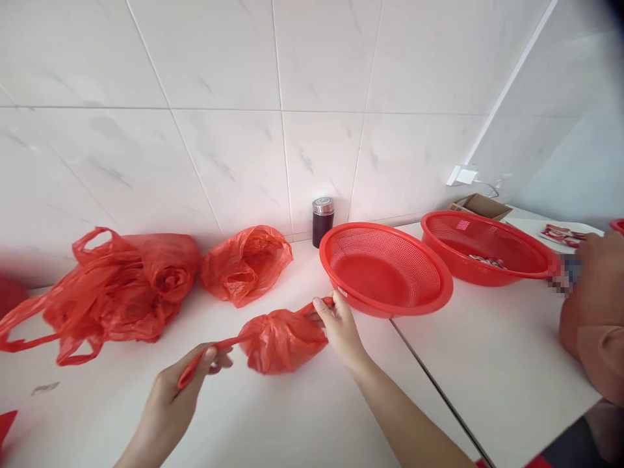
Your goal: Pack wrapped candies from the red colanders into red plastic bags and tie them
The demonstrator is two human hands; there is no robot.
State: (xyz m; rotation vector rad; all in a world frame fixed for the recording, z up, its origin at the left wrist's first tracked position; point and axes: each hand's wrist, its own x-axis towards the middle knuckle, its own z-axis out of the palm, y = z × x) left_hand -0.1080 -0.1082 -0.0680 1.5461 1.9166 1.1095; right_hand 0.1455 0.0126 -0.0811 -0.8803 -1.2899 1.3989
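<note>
A filled red plastic bag [283, 343] sits on the white table between my two hands, its body bunched and rounded. My left hand [188, 377] grips one twisted handle of it, pulled out to the left. The opposite handle is pinched in my right hand [338, 322], close to the rim of a red plastic colander [385, 305]. Both handles are stretched apart. What the bag contains is hidden.
Crumpled red bags [117, 292] and another red bag [246, 266] lie along the tiled wall. A dark jar [322, 224] stands behind the colander. Further right are a second red colander [487, 276] with small items inside, a cardboard box [485, 207] and another person [592, 305].
</note>
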